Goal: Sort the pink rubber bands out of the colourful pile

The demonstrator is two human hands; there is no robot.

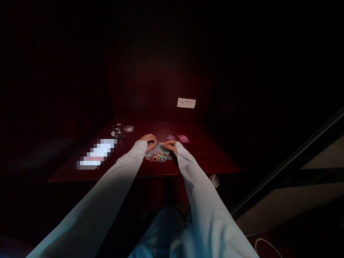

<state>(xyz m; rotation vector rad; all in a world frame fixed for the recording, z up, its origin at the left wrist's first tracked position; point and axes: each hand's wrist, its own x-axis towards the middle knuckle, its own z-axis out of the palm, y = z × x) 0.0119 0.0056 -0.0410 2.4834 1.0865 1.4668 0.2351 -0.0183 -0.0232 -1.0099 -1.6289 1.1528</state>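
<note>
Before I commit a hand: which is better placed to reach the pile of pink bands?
Probably the right hand: it is close beside the pile of pink bands. The left hand is farther off, at the left side of the multicolored bands.

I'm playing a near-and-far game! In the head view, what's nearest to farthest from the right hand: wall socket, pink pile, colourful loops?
1. Colourful loops, by the right hand, on its left.
2. Pink pile, just beyond, rightward.
3. Wall socket, up on the back wall.
</note>
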